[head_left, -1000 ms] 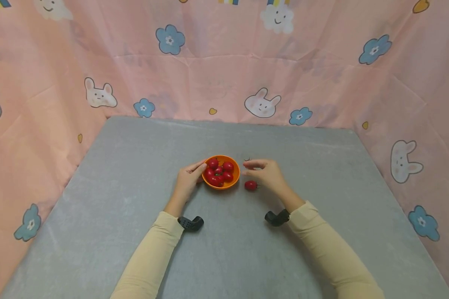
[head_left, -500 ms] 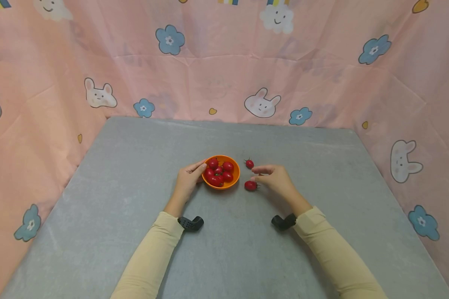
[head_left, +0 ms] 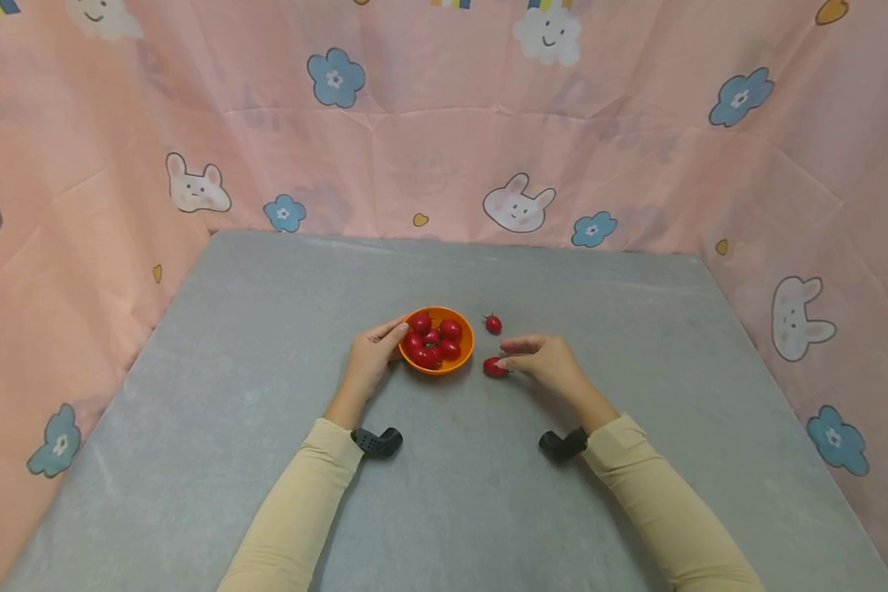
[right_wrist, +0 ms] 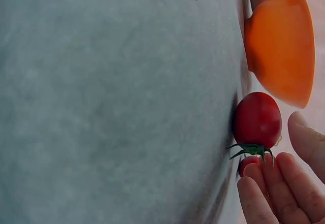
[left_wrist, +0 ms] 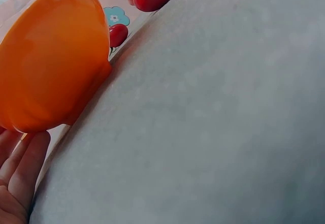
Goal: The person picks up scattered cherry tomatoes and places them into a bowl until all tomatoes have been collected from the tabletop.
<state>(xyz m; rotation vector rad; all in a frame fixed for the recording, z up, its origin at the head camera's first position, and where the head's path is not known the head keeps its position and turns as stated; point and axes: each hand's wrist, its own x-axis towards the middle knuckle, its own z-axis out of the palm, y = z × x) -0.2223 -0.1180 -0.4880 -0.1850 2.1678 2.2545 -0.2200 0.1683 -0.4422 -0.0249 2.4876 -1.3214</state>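
Observation:
On the table, my left hand (head_left: 370, 355) grips the left side of an orange bowl (head_left: 437, 372), its thumb at the rim; the left wrist view shows its fingers (left_wrist: 29, 165) against the outer wall. Several red cherry tomatoes (head_left: 450, 330) lie inside the bowl. Right of it rests one loose cherry tomato (head_left: 492, 367) with a green stem, and behind that a second one (head_left: 493, 324). My right hand (head_left: 555, 362) is at the nearer tomato, thumb and fingers spread apart around its stem end. In the right wrist view the thumb (right_wrist: 309, 142) stands clear of that tomato (right_wrist: 258, 121).
The grey table (head_left: 444, 510) reaches back to a pink curtain (head_left: 429, 148) printed with rabbits, flowers and clouds, which also hangs along both sides. A black wrist device (head_left: 377, 444) sits on the left wrist and another (head_left: 562, 445) on the right.
My right hand has drawn back and to the right from beside the far tomato, uncovering it, and its thumb has come to the nearer tomato. The left hand and bowl have stayed still.

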